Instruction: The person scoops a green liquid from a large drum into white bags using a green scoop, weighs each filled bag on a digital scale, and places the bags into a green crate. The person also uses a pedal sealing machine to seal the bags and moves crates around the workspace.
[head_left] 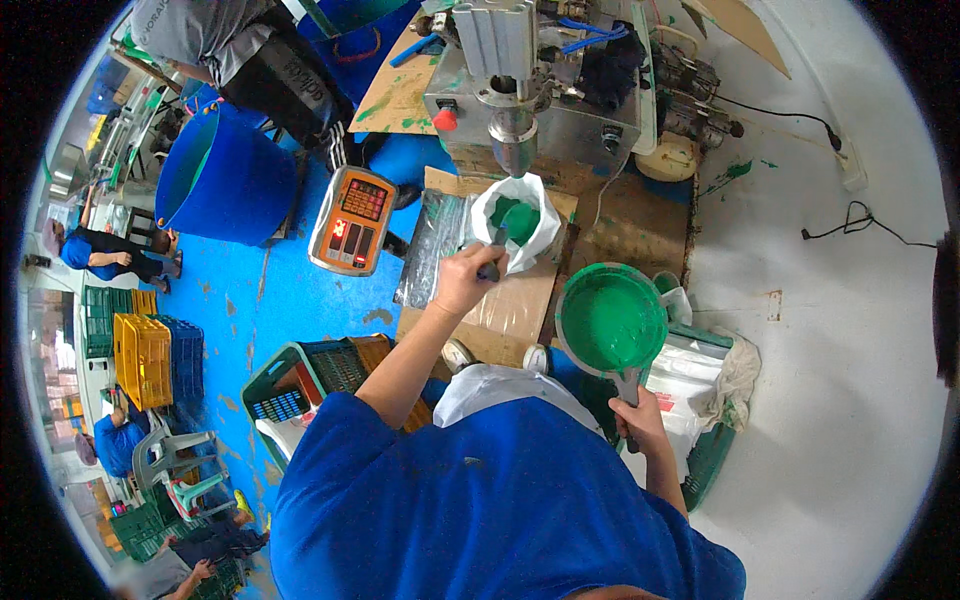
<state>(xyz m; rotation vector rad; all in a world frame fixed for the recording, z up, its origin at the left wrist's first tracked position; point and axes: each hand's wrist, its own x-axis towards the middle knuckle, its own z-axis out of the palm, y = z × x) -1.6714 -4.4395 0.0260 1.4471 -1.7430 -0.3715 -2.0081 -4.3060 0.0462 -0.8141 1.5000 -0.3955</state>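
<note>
Room to pass lies over the clear plastic [428,252] (spread low) between orange scale [353,222] and white bag [543,245]; the left hand [466,281] blocks the bag's near side, a metal nozzle [514,150] its far edge.

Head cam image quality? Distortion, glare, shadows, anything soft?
Head view: black fisheye rim, upper blue-shirted person at far left rendered nearly sideways, with soft detail; head view: glare on the crinkled clear plastic sheet, small highlights on glossy green liquid; head view: diffuse grey shadow on the white surface at right; left hand and right hand fairly sharp.
</note>
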